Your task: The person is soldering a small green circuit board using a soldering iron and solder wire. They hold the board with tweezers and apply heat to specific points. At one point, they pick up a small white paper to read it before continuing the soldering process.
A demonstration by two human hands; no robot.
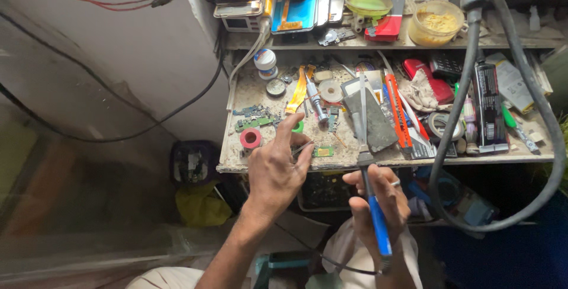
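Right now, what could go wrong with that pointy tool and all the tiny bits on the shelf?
The right hand holds a blue-handled soldering iron whose tip points close to the left hand; it might burn a finger. The left hand pinches tweezers beside a small green circuit board lying near the shelf edge, so a nudge could knock it off. The thick black hose hangs over the clutter and may snag tools.

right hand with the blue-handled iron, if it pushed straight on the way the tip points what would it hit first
The right hand aims the blue-handled soldering iron up and away over the shelf edge. Going straight on, its tip would probably meet the grey metal scraper blade first; depth is unclear, so it may pass just above.
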